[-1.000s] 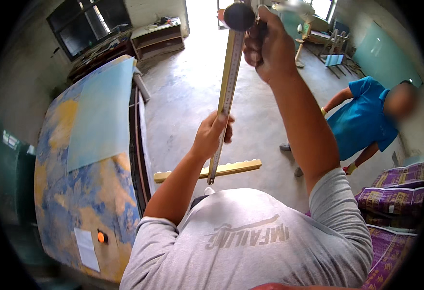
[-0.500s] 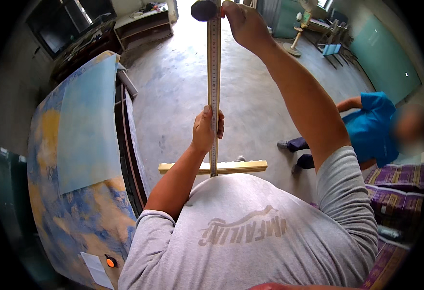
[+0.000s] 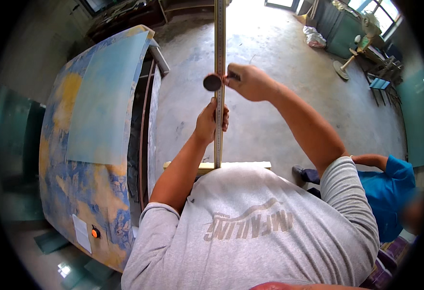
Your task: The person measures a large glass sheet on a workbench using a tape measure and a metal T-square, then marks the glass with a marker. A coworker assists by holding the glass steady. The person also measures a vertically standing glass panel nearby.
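Note:
A long T-square ruler stretches away from my chest, its pale yellow wooden crosspiece against my shirt. My left hand is closed around the ruler's shaft, a little beyond the crosspiece. Farther up, my right hand pinches a small dark and reddish fitting at the ruler's right side. A round black knob sits at the shaft's left side there, level with those fingers. How knob and fitting join is hidden.
To the left, a sheet of bluish glass lies on a table with a patterned blue-and-tan cover. Paper and an orange-black tape measure lie near its front. A person in blue is at right; a fan stands farther back.
My right hand and the black knob have come down along the ruler toward my left hand, which still grips the shaft. My view has shifted, and the person in blue appears lower right.

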A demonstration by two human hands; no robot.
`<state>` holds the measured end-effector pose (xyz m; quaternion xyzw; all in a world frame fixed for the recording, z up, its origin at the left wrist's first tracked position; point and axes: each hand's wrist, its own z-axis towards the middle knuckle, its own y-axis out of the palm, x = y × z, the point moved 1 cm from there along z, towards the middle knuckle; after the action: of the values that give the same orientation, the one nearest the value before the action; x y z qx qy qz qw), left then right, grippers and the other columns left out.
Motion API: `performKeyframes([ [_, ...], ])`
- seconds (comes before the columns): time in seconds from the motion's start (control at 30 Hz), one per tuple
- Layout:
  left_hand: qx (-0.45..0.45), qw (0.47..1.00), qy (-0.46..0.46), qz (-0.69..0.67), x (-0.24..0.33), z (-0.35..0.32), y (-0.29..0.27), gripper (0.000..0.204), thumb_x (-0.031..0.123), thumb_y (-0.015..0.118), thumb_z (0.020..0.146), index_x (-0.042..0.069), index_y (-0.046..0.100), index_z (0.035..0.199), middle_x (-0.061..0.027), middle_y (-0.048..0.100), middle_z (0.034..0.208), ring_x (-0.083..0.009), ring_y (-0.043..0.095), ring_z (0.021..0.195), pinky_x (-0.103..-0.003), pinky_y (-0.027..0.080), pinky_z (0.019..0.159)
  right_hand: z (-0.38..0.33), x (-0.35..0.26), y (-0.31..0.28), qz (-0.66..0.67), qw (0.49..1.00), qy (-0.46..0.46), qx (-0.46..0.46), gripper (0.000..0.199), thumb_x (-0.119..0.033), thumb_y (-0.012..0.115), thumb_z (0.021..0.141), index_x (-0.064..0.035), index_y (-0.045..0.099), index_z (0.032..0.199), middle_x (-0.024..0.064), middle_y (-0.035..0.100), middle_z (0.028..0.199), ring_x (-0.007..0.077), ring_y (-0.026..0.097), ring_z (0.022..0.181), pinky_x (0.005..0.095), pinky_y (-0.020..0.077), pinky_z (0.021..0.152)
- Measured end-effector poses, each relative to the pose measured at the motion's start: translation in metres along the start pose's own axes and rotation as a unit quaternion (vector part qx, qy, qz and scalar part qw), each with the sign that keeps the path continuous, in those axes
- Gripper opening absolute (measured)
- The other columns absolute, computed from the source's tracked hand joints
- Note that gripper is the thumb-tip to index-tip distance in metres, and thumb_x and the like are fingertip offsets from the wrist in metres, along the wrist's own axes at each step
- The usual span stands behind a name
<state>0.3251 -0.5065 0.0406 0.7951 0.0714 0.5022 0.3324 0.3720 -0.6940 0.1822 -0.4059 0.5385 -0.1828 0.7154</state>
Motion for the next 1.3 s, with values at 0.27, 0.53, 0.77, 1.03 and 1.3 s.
performKeyframes([
  [0.27,-0.039,0.997,-0.029,-0.063,0.021,0.044,-0.040,0.045,0.050,0.050,0.101,0.007,0.063,0.106,-0.0057,0.060,0.077,-0.0225,0.061,0.066,-0.039,0.051,0.068,0.036,0.041,0.050,0.129,0.990,0.047,-0.045,0.027,-0.028,0.066,0.100,-0.0015,0.062,0.104,0.0133,0.066,0.082,0.0225,0.060,0.075,0.0390,0.0500,0.072],
  [0.53,-0.094,0.991,-0.050,-0.080,0.021,0.069,-0.085,0.054,0.049,0.053,0.100,0.004,0.059,0.129,-0.0080,0.067,0.085,-0.0241,0.065,0.077,-0.042,0.052,0.077,0.071,0.069,0.083,0.139,0.985,0.074,-0.074,0.028,-0.028,0.066,0.096,-0.0003,0.066,0.103,0.0164,0.074,0.092,0.0283,0.071,0.086,0.0397,0.0545,0.077],
  [0.77,-0.083,0.985,-0.063,-0.136,-0.003,0.073,-0.102,0.050,0.044,0.058,0.098,0.008,0.059,0.133,-0.0092,0.070,0.093,-0.0246,0.065,0.081,-0.040,0.051,0.077,0.079,0.092,0.105,0.168,0.970,0.113,-0.134,0.027,-0.027,0.068,0.095,-0.0011,0.068,0.105,0.0170,0.075,0.097,0.0286,0.071,0.091,0.0399,0.0546,0.081],
  [1.03,-0.060,0.979,-0.069,-0.181,-0.023,0.070,-0.086,0.051,0.041,0.051,0.101,0.003,0.058,0.135,-0.0095,0.069,0.090,-0.0233,0.063,0.074,-0.038,0.051,0.073,0.059,0.099,0.103,0.137,0.975,0.099,-0.146,0.027,-0.028,0.066,0.099,-0.0021,0.066,0.107,0.0086,0.075,0.095,0.0181,0.065,0.078,0.0361,0.0538,0.070],
  [1.3,-0.070,0.983,-0.067,-0.155,-0.043,0.062,-0.067,0.052,0.041,0.054,0.098,0.002,0.060,0.132,-0.0096,0.068,0.090,-0.0223,0.063,0.075,-0.038,0.051,0.074,0.031,0.110,0.095,0.150,0.972,0.100,-0.153,0.026,-0.027,0.068,0.098,-0.0021,0.067,0.108,0.0115,0.077,0.104,0.0221,0.069,0.088,0.0372,0.0543,0.076],
])
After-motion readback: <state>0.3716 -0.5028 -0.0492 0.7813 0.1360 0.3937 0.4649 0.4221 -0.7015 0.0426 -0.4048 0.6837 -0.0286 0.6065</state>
